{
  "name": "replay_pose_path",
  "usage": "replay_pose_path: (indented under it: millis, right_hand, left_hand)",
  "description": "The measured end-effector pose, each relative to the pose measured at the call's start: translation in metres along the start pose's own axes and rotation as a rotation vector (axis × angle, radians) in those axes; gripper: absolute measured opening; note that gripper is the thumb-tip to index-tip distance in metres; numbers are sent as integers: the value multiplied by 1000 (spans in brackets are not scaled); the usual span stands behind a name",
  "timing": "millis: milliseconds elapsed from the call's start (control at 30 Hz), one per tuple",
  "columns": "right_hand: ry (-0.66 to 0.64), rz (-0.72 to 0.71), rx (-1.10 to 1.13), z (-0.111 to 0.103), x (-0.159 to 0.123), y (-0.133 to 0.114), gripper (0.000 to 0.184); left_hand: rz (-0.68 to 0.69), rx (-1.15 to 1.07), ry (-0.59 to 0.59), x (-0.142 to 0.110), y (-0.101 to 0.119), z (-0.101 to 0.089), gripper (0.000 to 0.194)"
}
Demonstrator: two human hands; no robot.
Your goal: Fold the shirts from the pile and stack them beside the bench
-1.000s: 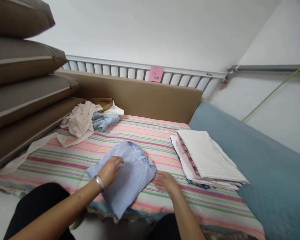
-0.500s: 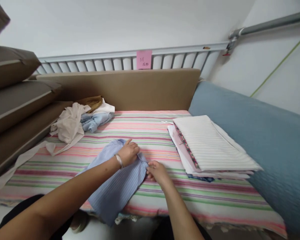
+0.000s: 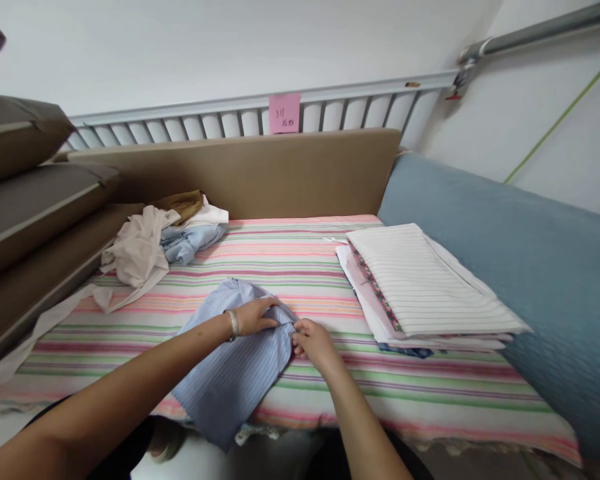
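A blue-and-white striped garment lies on the striped cover, its lower corner hanging over the front edge. My left hand, with a silver bracelet at the wrist, lies over its upper part; thumb and fingers close on a raised fold. At the garment's right edge, my right hand pinches the cloth between thumb and fingers. Both hands are close together, a small gap apart. Part of the garment is hidden beneath my left hand and forearm.
Folded cloths are stacked at right, beside a blue cushion. Crumpled clothes lie at back left, near piled brown cushions. Behind stand a brown backrest and a radiator with a pink note.
My left hand has turned and lowered slightly, its fingers closing on a fold near the right hand. The garment's upper edge has shifted and creased. My right hand keeps its pinch.
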State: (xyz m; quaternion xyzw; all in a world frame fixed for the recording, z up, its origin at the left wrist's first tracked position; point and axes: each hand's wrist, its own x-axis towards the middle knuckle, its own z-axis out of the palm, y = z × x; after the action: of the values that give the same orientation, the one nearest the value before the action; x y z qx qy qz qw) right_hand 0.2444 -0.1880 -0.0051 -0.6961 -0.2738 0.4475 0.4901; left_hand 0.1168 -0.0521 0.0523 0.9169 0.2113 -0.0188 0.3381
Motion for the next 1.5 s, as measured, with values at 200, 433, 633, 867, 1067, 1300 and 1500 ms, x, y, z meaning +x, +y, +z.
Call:
replay_pose_path:
  millis: [200, 433, 633, 867, 1067, 1300, 1500]
  right_hand:
    - [8, -53, 75, 3, -2, -10, 10]
    - [18, -104, 197, 20, 3, -17, 14]
    - [89, -55, 295, 25, 6, -10, 19]
    - [107, 7, 362, 16, 0, -11, 43]
    - [157, 12, 88, 15, 9, -7, 56]
    - [220, -167, -51, 24, 19, -3, 34]
    - [134, -137, 142, 30, 21, -6, 26]
  left_hand:
    - [-82, -144, -69, 7, 10, -21, 28]
    - [1, 119, 222, -19, 42, -34, 22]
    - [86, 279, 268, -4, 51, -4, 23]
    - [146, 187, 425, -3, 26, 27, 47]
    - [232, 190, 522, -66, 17, 56, 23]
    - [171, 357, 549, -121, -18, 87, 17]
    - [104, 546, 511, -130, -36, 90, 41]
